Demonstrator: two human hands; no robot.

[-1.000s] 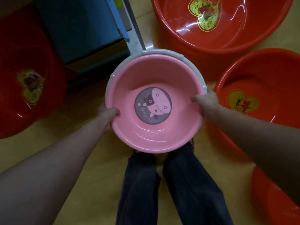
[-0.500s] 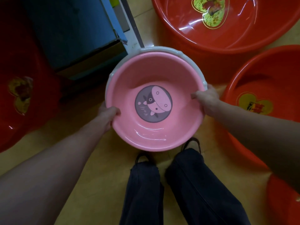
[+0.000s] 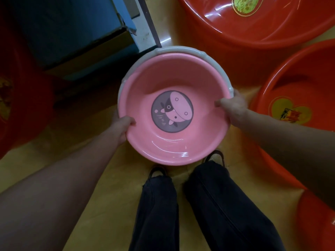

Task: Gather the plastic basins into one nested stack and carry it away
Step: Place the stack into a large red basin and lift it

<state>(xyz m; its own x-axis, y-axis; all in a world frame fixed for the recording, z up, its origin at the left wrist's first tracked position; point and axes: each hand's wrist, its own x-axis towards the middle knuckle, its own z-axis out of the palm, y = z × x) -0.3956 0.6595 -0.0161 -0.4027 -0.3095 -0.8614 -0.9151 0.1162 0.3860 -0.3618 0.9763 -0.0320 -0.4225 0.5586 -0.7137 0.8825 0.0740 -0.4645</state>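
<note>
A pink basin [image 3: 174, 73] with a cartoon cow print sits nested inside a white basin [image 3: 213, 57], of which only the rim shows. I hold this pair above the floor in front of my legs. My left hand [image 3: 121, 125] grips the left rim with the thumb inside. My right hand [image 3: 232, 107] grips the right rim the same way. Big red basins lie around: one at the top right [image 3: 272, 29], one at the right [image 3: 293, 82], one at the far left [image 3: 23, 98] in shadow, and part of one at the bottom right [image 3: 319, 223].
A blue box [image 3: 68, 28] with a dark gap under it stands at the top left, beside a white-and-dark frame edge [image 3: 145, 31]. The floor [image 3: 112, 196] is yellow. My dark trouser legs [image 3: 181, 211] and sandals are right below the held basins.
The view has shifted left a little, so the red basins on the right slid further right. The stack sits slightly higher in view, showing my feet. My grip is unchanged.
</note>
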